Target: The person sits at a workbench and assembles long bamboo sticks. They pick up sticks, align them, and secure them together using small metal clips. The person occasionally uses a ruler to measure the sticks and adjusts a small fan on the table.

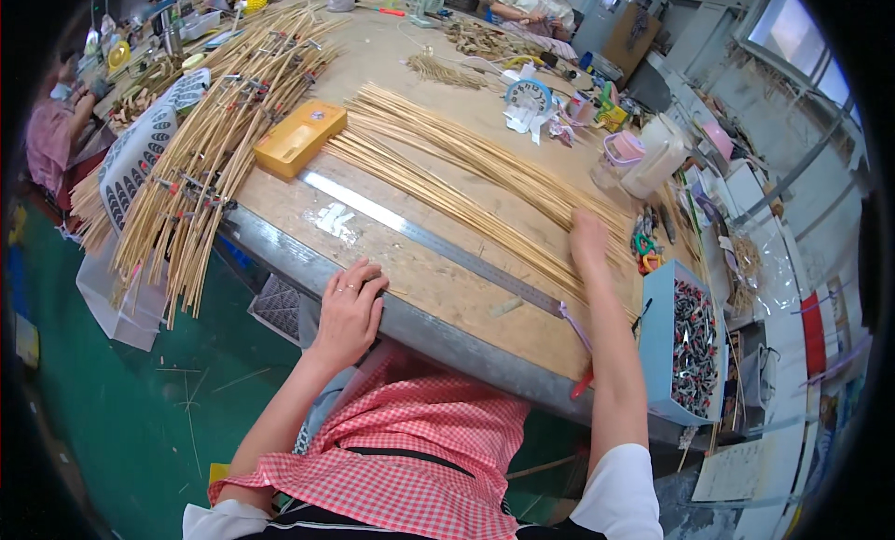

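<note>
Two long rows of thin bamboo sticks [457, 139] lie slantwise across the wooden table. Over the right part of these sticks is my right hand [587, 237], its fingers curled in at the sticks; the fingertips are hidden. My left hand [352, 302] rests on the table's near edge with the fingers laid out, holding nothing. A long steel ruler [429, 242] lies between me and the sticks. Against the left end of the ruler and the nearer row sits a yellow box [300, 139].
Many clipped bamboo sticks [210, 148] overhang the table's left side. A blue box of small black and red clips [660, 339] stands by my right forearm. Beyond are scissors [645, 246], a jug [657, 156], and a round clock-like dial [529, 97]. Another person [536, 8] sits at the far side.
</note>
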The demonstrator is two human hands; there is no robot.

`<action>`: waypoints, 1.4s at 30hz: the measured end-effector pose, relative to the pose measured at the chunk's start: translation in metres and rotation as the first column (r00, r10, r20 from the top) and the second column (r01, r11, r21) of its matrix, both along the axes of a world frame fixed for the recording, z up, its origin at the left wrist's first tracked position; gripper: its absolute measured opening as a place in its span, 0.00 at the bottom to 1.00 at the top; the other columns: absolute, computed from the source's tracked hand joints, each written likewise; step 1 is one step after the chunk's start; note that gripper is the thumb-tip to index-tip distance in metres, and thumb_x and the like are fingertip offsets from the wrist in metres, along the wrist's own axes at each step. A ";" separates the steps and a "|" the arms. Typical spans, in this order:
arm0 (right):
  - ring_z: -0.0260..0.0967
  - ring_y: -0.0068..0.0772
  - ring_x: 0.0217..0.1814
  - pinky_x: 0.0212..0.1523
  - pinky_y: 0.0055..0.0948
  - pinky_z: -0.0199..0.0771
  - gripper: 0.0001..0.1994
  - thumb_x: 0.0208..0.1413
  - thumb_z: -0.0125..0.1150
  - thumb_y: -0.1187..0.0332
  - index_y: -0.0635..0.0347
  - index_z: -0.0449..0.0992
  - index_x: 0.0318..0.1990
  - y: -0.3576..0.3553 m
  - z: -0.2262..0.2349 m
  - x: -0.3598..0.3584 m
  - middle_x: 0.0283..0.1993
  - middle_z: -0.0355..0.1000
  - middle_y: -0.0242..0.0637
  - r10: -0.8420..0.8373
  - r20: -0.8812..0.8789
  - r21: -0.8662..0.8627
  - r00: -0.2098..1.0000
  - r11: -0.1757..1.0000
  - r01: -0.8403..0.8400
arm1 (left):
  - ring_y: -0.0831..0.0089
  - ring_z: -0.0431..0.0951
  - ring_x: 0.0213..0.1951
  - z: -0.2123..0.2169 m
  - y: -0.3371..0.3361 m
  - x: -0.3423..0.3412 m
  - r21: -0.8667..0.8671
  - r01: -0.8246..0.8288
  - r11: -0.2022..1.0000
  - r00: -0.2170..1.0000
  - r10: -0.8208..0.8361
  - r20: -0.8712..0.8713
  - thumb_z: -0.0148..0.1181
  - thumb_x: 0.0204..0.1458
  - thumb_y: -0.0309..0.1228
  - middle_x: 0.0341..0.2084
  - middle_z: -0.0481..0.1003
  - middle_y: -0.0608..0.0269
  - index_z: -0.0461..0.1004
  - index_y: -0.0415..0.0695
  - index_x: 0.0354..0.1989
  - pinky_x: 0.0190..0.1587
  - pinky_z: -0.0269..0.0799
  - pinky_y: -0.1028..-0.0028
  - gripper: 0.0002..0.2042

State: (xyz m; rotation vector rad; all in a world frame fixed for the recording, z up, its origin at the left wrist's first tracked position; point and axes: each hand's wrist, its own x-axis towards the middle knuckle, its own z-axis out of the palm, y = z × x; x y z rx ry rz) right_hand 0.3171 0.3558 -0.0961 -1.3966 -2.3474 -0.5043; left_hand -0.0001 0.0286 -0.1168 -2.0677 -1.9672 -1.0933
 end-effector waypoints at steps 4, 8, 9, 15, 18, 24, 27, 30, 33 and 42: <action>0.72 0.52 0.35 0.35 0.46 0.70 0.07 0.49 0.47 0.72 0.60 0.73 0.27 -0.006 0.015 0.007 0.28 0.72 0.48 -0.048 -0.131 0.015 0.990 0.999 0.050 | 0.58 0.63 0.57 0.002 -0.002 -0.002 -0.016 0.004 1.000 1.000 -0.003 0.014 0.52 0.50 0.26 0.47 0.66 0.56 0.68 0.42 0.45 0.58 0.54 0.55 0.13; 0.71 0.53 0.35 0.34 0.47 0.69 0.08 0.50 0.48 0.70 0.59 0.74 0.28 0.003 0.015 0.032 0.27 0.72 0.49 0.005 -0.202 0.060 0.979 0.998 0.007 | 0.58 0.63 0.56 0.002 0.000 0.001 -0.003 0.022 1.000 1.000 -0.022 0.010 0.52 0.50 0.26 0.47 0.66 0.56 0.68 0.42 0.45 0.57 0.55 0.56 0.12; 0.71 0.53 0.35 0.34 0.47 0.69 0.07 0.49 0.48 0.70 0.59 0.74 0.27 0.002 0.019 0.029 0.27 0.72 0.50 -0.009 -0.167 0.044 0.986 0.999 0.017 | 0.58 0.64 0.56 0.003 0.000 0.000 -0.002 0.019 1.000 1.000 -0.019 0.006 0.52 0.50 0.26 0.46 0.67 0.56 0.68 0.42 0.45 0.57 0.55 0.56 0.12; 0.71 0.53 0.34 0.33 0.48 0.67 0.06 0.47 0.49 0.73 0.61 0.73 0.27 -0.001 0.036 0.032 0.27 0.71 0.50 -0.015 -0.060 0.080 0.998 0.997 0.020 | 0.57 0.64 0.55 0.001 0.000 -0.003 -0.012 0.037 0.999 0.999 -0.037 0.012 0.52 0.50 0.26 0.46 0.67 0.55 0.68 0.42 0.44 0.56 0.56 0.57 0.11; 0.70 0.52 0.36 0.35 0.46 0.67 0.06 0.47 0.48 0.75 0.61 0.74 0.29 0.010 0.040 0.046 0.29 0.71 0.48 0.007 -0.065 0.161 0.998 0.987 0.003 | 0.57 0.64 0.55 0.004 0.001 -0.002 -0.003 0.044 0.999 0.999 -0.044 0.020 0.53 0.50 0.27 0.45 0.67 0.55 0.68 0.42 0.43 0.56 0.56 0.57 0.11; 0.68 0.49 0.39 0.37 0.43 0.67 0.06 0.46 0.48 0.77 0.60 0.72 0.30 -0.026 0.108 0.052 0.31 0.70 0.45 0.177 -0.069 0.274 0.982 0.950 -0.152 | 0.59 0.70 0.49 0.020 -0.003 -0.007 0.018 0.102 0.995 0.958 -0.103 0.267 0.57 0.47 0.23 0.43 0.71 0.55 0.72 0.41 0.43 0.50 0.65 0.64 0.13; 0.68 0.50 0.38 0.36 0.42 0.66 0.05 0.45 0.48 0.77 0.63 0.70 0.31 -0.082 0.138 0.060 0.30 0.69 0.48 0.105 -0.123 0.071 0.987 0.993 -0.097 | 0.74 0.78 0.29 0.029 -0.013 -0.012 -0.021 0.137 0.990 0.727 -0.086 0.681 0.57 0.51 0.26 0.26 0.78 0.59 0.77 0.37 0.34 0.34 0.72 0.75 0.06; 0.66 0.49 0.31 0.30 0.37 0.63 0.03 0.46 0.50 0.79 0.66 0.68 0.30 -0.151 0.157 0.077 0.26 0.65 0.50 0.126 -0.120 0.101 0.985 0.988 -0.114 | 0.80 0.75 0.22 0.059 -0.022 -0.013 -0.190 0.320 0.928 0.546 -0.017 0.838 0.54 0.54 0.26 0.20 0.77 0.63 0.77 0.37 0.30 0.28 0.71 0.78 0.07; 0.61 0.39 0.23 0.26 0.29 0.59 0.02 0.50 0.50 0.80 0.70 0.67 0.27 -0.218 0.167 0.060 0.21 0.62 0.46 0.025 -0.392 -0.043 0.919 0.998 -0.046 | 0.81 0.75 0.20 0.071 -0.027 -0.012 -0.101 0.414 0.905 0.515 -0.141 0.846 0.53 0.55 0.28 0.18 0.76 0.63 0.77 0.36 0.28 0.27 0.70 0.80 0.09; 0.61 0.14 0.22 0.22 0.14 0.57 0.07 0.53 0.54 0.80 0.69 0.77 0.37 -0.299 0.089 -0.042 0.23 0.71 0.30 -0.346 -0.838 -0.544 0.422 0.587 -0.599 | 0.67 0.76 0.45 0.102 -0.024 0.006 0.191 0.353 0.916 0.217 -0.278 0.936 0.52 0.57 0.32 0.44 0.74 0.56 0.67 0.36 0.53 0.46 0.72 0.72 0.17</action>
